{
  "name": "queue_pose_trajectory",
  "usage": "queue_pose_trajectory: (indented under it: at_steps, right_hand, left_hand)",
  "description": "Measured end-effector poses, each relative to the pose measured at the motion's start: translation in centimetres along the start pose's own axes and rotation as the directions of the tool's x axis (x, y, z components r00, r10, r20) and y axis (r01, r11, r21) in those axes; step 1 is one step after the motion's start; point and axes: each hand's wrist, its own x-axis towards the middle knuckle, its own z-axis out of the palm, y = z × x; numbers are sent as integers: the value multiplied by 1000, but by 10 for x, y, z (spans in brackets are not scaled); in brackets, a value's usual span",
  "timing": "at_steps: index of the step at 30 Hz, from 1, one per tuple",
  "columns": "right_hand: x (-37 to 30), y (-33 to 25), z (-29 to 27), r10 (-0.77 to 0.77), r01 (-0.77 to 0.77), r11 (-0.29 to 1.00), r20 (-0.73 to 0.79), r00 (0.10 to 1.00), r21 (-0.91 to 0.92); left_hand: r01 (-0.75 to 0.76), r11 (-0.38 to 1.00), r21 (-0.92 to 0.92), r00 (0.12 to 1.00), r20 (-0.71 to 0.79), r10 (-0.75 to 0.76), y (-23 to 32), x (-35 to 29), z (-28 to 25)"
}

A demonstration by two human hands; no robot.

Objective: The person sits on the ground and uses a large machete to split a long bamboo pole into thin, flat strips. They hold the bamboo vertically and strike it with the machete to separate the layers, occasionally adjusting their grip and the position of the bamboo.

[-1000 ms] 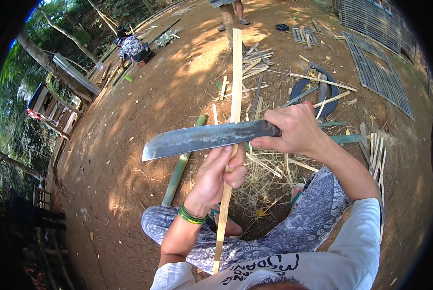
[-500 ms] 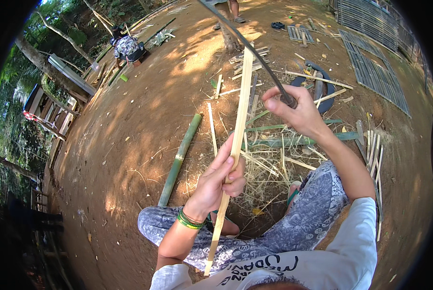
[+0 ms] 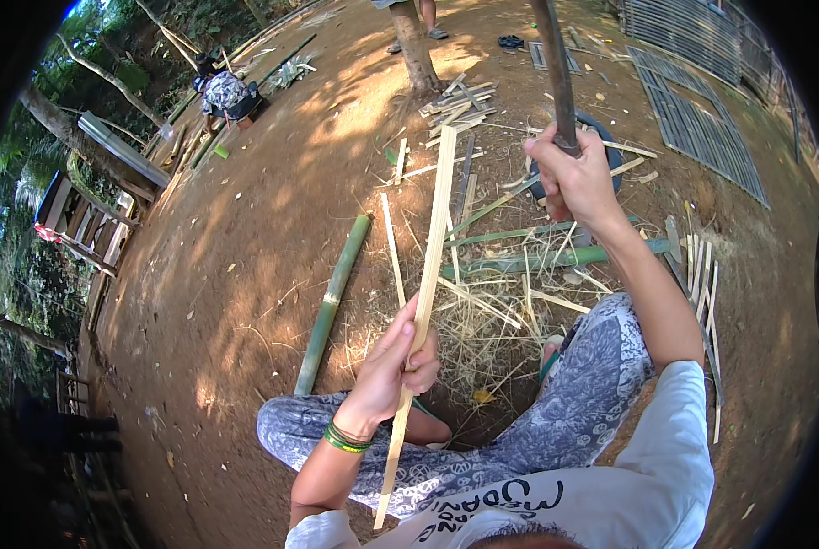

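Fingers of the left hand (image 3: pixel 388 371) are wrapped around a pale wooden strip (image 3: pixel 438 210), the thumb lying against it; the strip slants upward, its lower part crossing in front of the patterned trousers (image 3: pixel 569 403). The right hand (image 3: pixel 578 178) is raised farther forward, its fingers closed around a knife (image 3: pixel 556 73). That fist hides most of the handle; the blade, seen nearly edge-on, is cut off at the top. A dark tyre (image 3: pixel 596 122) is partly covered behind it.
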Motion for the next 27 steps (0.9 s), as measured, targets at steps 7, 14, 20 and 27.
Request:
queue_pose_trajectory:
  at_steps: [7,14,20,27]
  right_hand:
    - [7,14,-9,52,-53,998,-76,996,-17]
    - [-16,-3,23,136,-133,991,202,970,-29]
    - [-18,-3,29,123,-133,991,241,963,27]
    - [-10,14,31,319,-392,854,252,914,342]
  left_hand:
    - [-36,985,167,994,-93,52,-2,-1,3]
    - [-118,953,278,973,-157,167,-21,14,4]
    - [-140,907,396,966,-146,213,-33,20,11]
    - [-114,922,370,986,-69,150,-22,11,23]
